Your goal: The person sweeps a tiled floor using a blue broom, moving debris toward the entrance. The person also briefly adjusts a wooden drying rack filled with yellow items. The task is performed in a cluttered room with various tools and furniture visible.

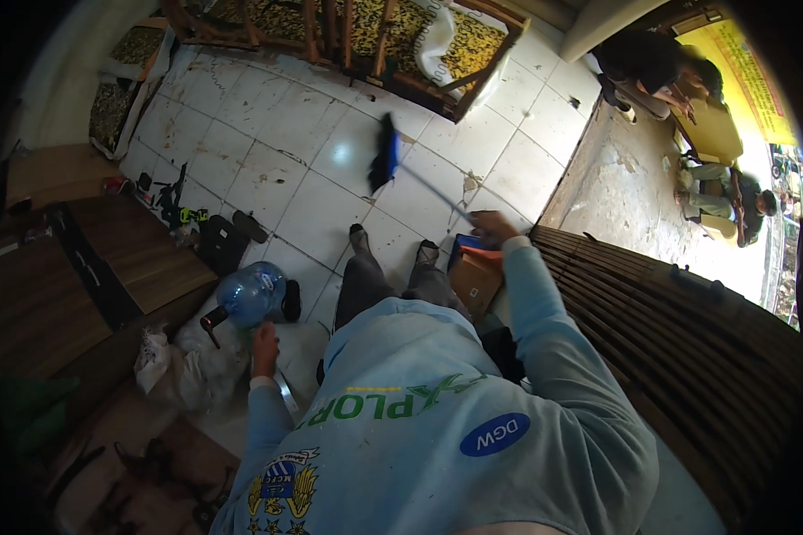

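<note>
My right hand [493,228], closed, grips the thin grey handle of a broom [433,185]. The broom's blue head with dark bristles [383,153] is out ahead of my feet, over the white tiled floor [330,189]. Low at my left side hangs my left hand [265,349], its fingers curled and nothing visible in them. Close to it are a large clear blue water jug [252,294] lying on its side and some whitish plastic bags [183,370]. A narrow shiny strip [286,395] shows beside my left wrist.
A wooden frame with springs [384,40] stands ahead. A slatted brown wooden piece [633,303] runs along my right, near a cardboard box [475,283]. Brown panels [138,254], a dark bag [220,245] and a green-black tool [190,215] are left. Two people [638,67] sit at the far right.
</note>
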### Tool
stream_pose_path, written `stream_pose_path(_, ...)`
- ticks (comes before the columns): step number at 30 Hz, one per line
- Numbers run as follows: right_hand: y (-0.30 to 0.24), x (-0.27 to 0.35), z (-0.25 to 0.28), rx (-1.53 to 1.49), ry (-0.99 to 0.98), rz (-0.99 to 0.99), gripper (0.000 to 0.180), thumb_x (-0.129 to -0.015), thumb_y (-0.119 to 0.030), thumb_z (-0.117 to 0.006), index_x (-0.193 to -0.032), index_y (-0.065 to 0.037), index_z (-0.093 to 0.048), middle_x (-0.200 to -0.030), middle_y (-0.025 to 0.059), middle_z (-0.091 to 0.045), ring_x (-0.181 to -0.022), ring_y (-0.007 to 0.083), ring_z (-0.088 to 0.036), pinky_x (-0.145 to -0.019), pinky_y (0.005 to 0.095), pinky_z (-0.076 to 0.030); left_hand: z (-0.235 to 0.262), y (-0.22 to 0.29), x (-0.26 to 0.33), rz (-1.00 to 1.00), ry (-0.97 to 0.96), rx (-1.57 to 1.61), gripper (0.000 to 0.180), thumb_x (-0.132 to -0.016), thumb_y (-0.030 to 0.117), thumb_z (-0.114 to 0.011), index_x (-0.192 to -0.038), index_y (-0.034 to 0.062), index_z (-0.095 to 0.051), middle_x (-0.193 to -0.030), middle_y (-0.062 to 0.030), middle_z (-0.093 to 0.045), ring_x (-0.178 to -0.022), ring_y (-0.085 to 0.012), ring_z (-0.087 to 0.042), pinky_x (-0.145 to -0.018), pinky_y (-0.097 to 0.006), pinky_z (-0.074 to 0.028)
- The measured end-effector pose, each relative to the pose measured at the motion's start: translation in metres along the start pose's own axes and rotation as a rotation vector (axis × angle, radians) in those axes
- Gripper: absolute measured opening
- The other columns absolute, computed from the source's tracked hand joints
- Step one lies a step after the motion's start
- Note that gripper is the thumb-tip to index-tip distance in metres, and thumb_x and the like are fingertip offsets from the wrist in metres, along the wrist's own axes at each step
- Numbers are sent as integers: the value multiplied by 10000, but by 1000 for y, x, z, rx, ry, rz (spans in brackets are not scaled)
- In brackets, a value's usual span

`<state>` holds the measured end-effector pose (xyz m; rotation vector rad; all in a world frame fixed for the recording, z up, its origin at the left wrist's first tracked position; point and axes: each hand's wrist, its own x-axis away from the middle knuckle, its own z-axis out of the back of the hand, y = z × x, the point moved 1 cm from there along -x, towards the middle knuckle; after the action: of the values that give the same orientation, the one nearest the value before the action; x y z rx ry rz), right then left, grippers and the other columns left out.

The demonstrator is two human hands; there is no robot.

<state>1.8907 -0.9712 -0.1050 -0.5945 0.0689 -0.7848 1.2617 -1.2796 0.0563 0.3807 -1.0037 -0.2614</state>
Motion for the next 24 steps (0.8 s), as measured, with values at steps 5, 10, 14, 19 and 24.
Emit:
stream_pose_path(5,73,120,84,-606,-5,-751,172,-899,-238,-644,-890,-67,-629,-679,28,-576,-484,118,-496,-361,269,-359,-48,-73,94,214,-245,-133,609,-903,506,-579,-1332,78,-521,-1034,-95,-613,-797,-198,-568,-612,-341,-466)
stream_pose_path(10,80,171,131,-235,-41,-1433,216,-878,-177,-602,-1020,-34,-682,-826,137,-693,-686,239,-683,-538,371,-532,-51,-95,100,98,-222,-175,593,-896,493,-590,-1326,88,-537,-1012,-88,-624,-805,-197,-575,-609,-348,-466)
stream_pose_path(14,-40,173,148,-115,124,-1356,326,-829,-180,-604,-1082,16,-662,-1045,253,-671,-999,403,-654,-864,456,-523,-22,-85,83,88,-30,-55,524,-924,407,-588,-1311,57,-543,-912,-53,-640,-775,-171,-564,-635,-342,-471)
stream_pose_path(19,-198,223,177,-560,172,-1079,442,-869,-106,-595,-1305,-32,-571,-709,16,-582,-486,88,-500,-427,229,-385,1,-65,19,-126,-38,108,508,-965,330,-563,-1318,-33,-510,-1289,-153,-583,-1187,-238,-553,-978,-317,-422)
stream_pose_path(24,-349,128,175,-905,-205,-1010,426,-881,-121,-597,-1305,-85,-596,-686,-8,-568,-390,46,-372,-330,235,-266,10,-71,-9,-124,-72,73,532,-956,348,-573,-1309,-45,-513,-1318,-166,-572,-1239,-247,-535,-1021,-318,-406)
